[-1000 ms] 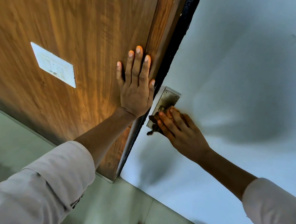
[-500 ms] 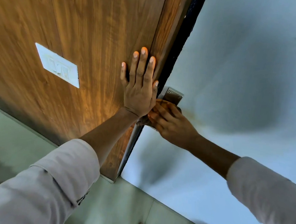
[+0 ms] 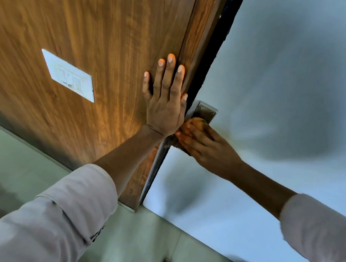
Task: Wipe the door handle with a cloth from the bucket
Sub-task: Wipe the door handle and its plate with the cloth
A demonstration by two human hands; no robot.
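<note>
A metal handle plate (image 3: 206, 111) with screws sits on the pale door (image 3: 281, 97), right beside the dark door edge. My right hand (image 3: 205, 147) is closed around a brownish cloth (image 3: 197, 123) and presses it against the handle just below the plate; the handle itself is hidden under the cloth and fingers. My left hand (image 3: 166, 98) lies flat, fingers spread, on the brown wooden panel (image 3: 104, 45) left of the door edge. No bucket is in view.
A white switch plate (image 3: 69, 76) is mounted on the wooden panel at the left. Greenish floor tiles (image 3: 141, 240) run along the bottom. A metal strip (image 3: 155, 170) runs down the panel's edge. My pale sleeves fill the lower corners.
My right hand has slid the cloth up the handle towards the top of the plate, covering more of it. My left hand stays flat on the wooden panel.
</note>
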